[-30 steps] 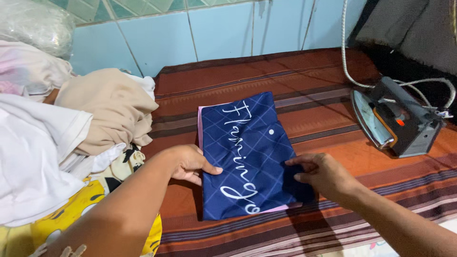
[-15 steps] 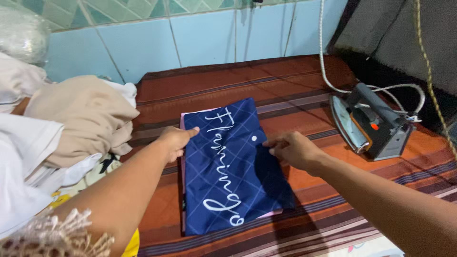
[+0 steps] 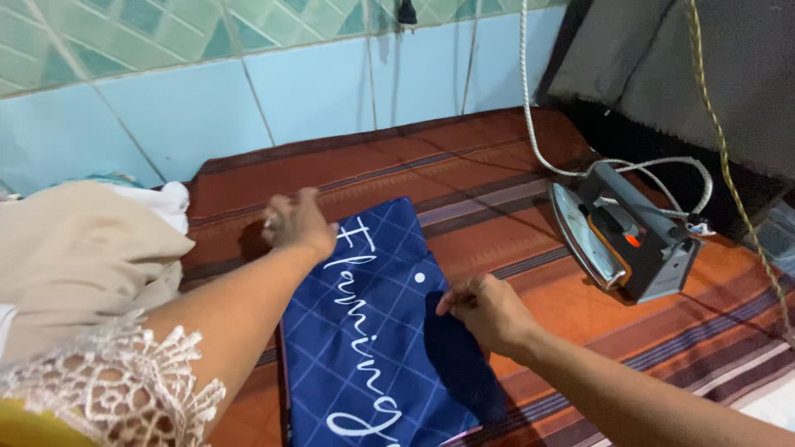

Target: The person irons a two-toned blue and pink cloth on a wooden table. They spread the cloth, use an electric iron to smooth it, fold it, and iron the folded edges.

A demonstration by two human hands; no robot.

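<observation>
Striped brown cloth surface, left hand [image 3: 298, 222] flat on navy fabric [image 3: 373, 348], right hand [image 3: 484, 310] fingers pinching its edge.

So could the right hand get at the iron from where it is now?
Probably yes: the right hand rests on the folded blue cloth, and only bare striped cover lies between it and the iron standing to its right.

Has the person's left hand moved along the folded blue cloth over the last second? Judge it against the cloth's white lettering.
Yes. The left hand has slid up the blue cloth from its lower left edge to its far top corner, beside the first letter.
</observation>
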